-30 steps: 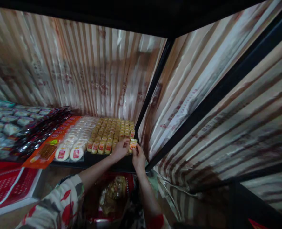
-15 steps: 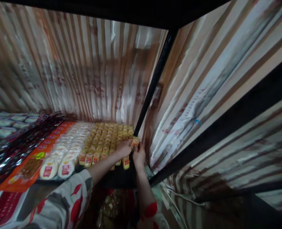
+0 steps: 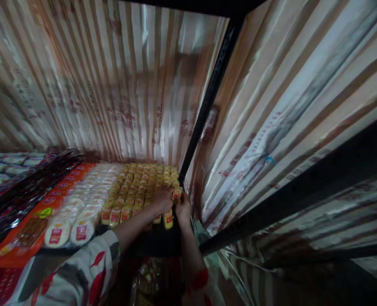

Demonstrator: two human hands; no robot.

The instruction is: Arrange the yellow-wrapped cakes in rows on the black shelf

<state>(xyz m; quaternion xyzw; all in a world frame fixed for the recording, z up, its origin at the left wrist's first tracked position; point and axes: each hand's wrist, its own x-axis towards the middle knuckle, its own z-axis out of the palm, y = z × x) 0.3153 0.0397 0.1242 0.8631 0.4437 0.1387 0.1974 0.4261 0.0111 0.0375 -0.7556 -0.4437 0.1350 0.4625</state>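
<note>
Between my two hands is a small yellow packet (image 3: 177, 193) with a red label, near the shelf's back right corner. My left hand (image 3: 163, 199) reaches across the rows and closes on the packet's left side. From the right, my right hand (image 3: 184, 208) has its fingers closed on the same packet. Rows of matching yellow snack packets (image 3: 134, 187) stand to the left of my hands. One more yellow packet (image 3: 168, 219) stands at the front of the row just below my hands.
Left of the yellow rows lie round white packaged cakes (image 3: 57, 233), an orange snack bag (image 3: 37, 225) and dark shiny packets (image 3: 19, 199). A black post (image 3: 207, 104) rises behind my hands. Striped plastic sheeting (image 3: 137, 85) hangs at the back and right. Wrapped goods (image 3: 147, 278) sit on a lower level.
The packet in my hands has shifted slightly left and down and tilted. Both hands stay close together around it. The view has turned a little.
</note>
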